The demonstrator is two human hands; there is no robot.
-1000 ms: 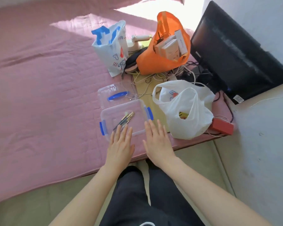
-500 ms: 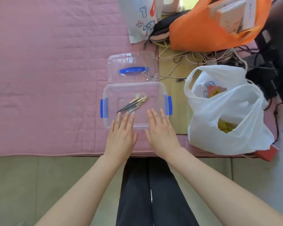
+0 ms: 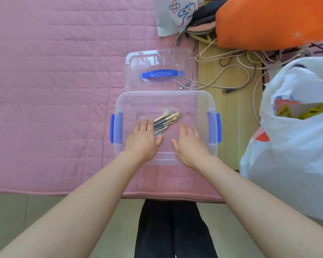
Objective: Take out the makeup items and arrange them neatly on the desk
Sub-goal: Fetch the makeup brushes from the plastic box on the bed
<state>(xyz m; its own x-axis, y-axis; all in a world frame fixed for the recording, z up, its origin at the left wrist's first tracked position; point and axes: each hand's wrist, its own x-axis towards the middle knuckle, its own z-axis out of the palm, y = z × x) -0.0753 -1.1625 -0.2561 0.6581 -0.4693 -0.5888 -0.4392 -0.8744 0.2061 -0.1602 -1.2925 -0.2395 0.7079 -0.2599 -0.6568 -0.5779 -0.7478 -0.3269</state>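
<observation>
1. Since half a second ago, both hands have moved from the near rim of the clear box (image 3: pixel 119 101) to inside it, and the view has closed in on the box.
2. The makeup brushes (image 3: pixel 165 121) lie in a loose bundle on the box floor, a little left of its middle. Their long axis runs diagonally, with pale bristle tips pointing far-right and grey handles pointing near-left.
3. The left hand (image 3: pixel 143 140) is flat and released, palm down, its fingers reaching over the handle ends of the brushes; it grips nothing that can be seen.
4. The right hand (image 3: pixel 189 144) is open and empty, palm turned slightly inward, just right of the brushes and apart from them.
5. The box sits on a pink quilt (image 3: pixel 54 90). Its lid (image 3: pixel 160 58), with a blue handle, lies flat just beyond it. A white plastic bag (image 3: pixel 296 164) stands to the right.
</observation>
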